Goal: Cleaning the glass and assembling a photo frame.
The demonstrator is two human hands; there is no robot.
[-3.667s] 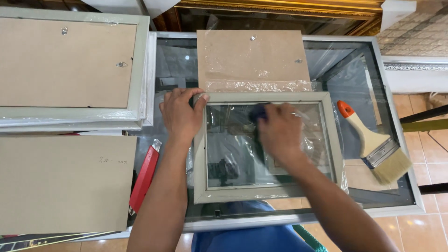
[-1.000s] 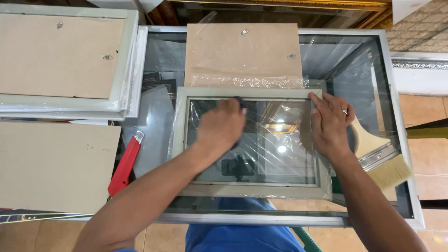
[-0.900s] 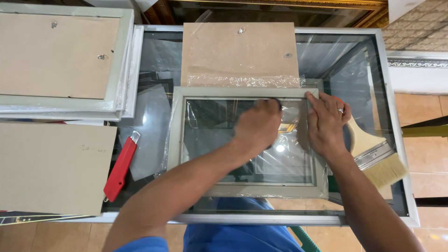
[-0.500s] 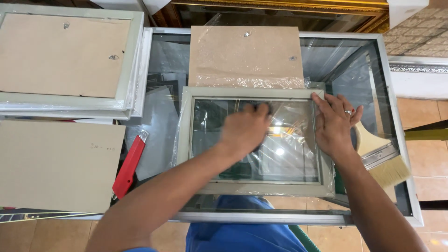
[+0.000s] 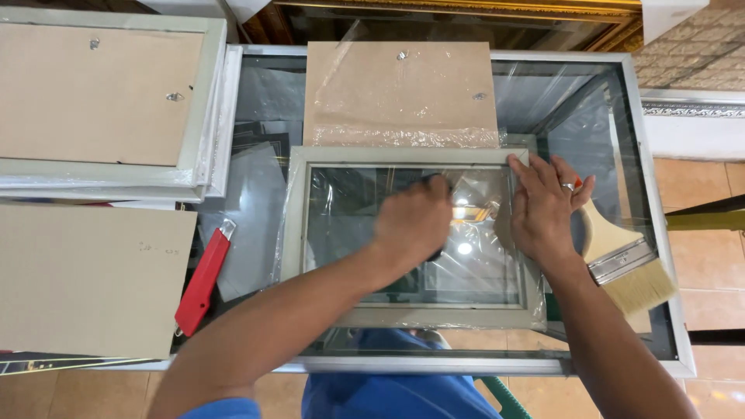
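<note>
Head view: left hand [image 5: 411,225] fingers curled on dark cloth over frame glass [image 5: 349,225], right hand [image 5: 543,206] fingers spread flat on frame [image 5: 295,217] right edge.

Grey-green picture frame [image 5: 411,240], glazed and plastic-wrapped, lies flat on the glass table [image 5: 590,116].

Left hand [image 5: 411,225] blurred; object beneath it hidden.

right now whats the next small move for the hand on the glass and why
Probably sweep the left hand rightward across the glass: it sits mid-pane in the pale grey wooden frame, while the right hand pins the frame's right edge.
</note>
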